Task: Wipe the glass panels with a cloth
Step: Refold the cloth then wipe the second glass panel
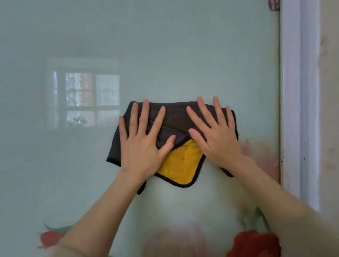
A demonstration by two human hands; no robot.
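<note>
Both forearms reach up from the bottom edge, the left from 7 o'clock and the right from 5 o'clock. They converge on the middle of the view. Wrists straight, palms facing the glass (158, 48).

Left hand (143, 146): flat, fingers straight and spread, tips toward 12 o'clock, thumb angled to 2 o'clock. Palm and fingers press on the left half of the cloth (176, 117).

Right hand (218, 140): likewise flat and spread, thumb toward 10 o'clock, pressing the cloth's right half. Thumbs near each other but apart. Neither hand grips or pinches; both only press.

Cloth: dark grey, black-edged, held against the glass at centre of view. One corner is folded over at 6 o'clock, showing its yellow side (179, 164) between the wrists.

Glass: pale green, hazy. A window reflection (89, 96) shows at 9 o'clock of the cloth. Red flower prints sit low on the panel, one (255, 245) at 5 o'clock and another (49, 238) at 7 o'clock.

White frame (296, 98) runs upright at 3 o'clock, with a cream wall (338, 94) beyond it.
</note>
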